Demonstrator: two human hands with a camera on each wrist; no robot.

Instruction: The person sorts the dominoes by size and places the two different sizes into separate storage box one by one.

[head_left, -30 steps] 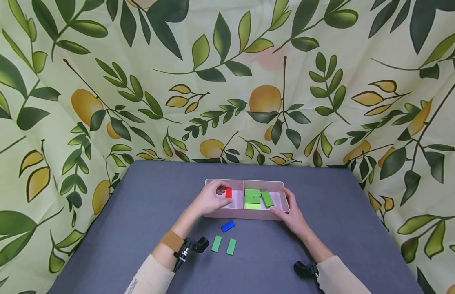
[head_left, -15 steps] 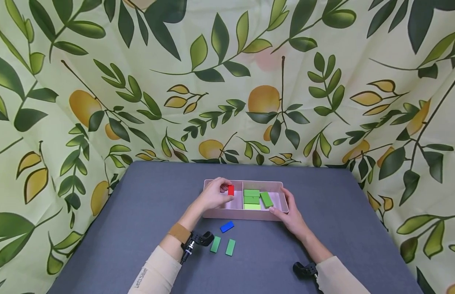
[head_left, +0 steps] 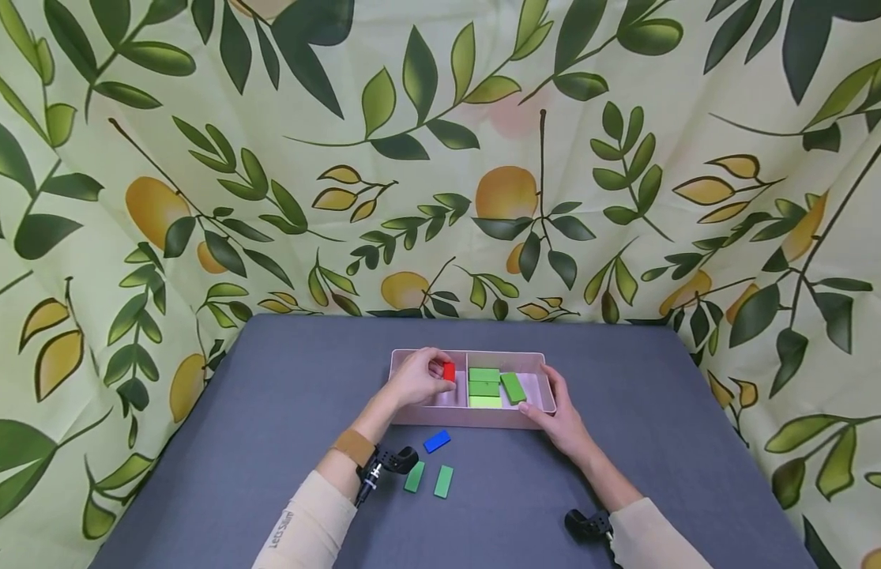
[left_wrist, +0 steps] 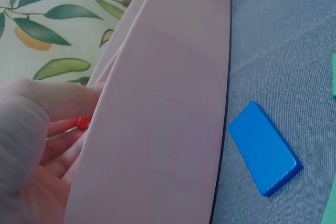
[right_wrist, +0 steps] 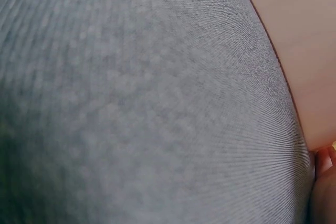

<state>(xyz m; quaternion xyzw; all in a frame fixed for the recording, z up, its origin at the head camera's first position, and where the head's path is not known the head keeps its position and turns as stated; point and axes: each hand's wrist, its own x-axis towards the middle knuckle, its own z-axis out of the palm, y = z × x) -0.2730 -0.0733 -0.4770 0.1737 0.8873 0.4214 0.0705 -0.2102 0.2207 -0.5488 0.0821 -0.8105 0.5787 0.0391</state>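
A pale pink two-compartment box [head_left: 476, 419] stands on the table. My left hand [head_left: 415, 379] reaches over its left compartment and pinches a small red block [head_left: 449, 371] near the divider. In the left wrist view the box wall hides most of the red block [left_wrist: 83, 123] and the fingertips. My right hand [head_left: 564, 415] holds the box's right end, thumb at the front corner and fingers along the end wall. Inside the right compartment lie green blocks [head_left: 484, 389], stacked in a column, with one tilted green block [head_left: 513, 388] beside them.
A blue block [head_left: 437, 441] lies on the grey tabletop [head_left: 305, 371] just in front of the box. Nearer to me are two teal-green blocks [head_left: 443, 481], the left one partly covered by the left wrist camera [head_left: 397, 460]. A leaf-patterned cloth [head_left: 440, 158] hangs behind the table.
My left hand has carried the red block a little to the right, closer to the divider, and slightly lower. My right hand has stayed on the box's end.
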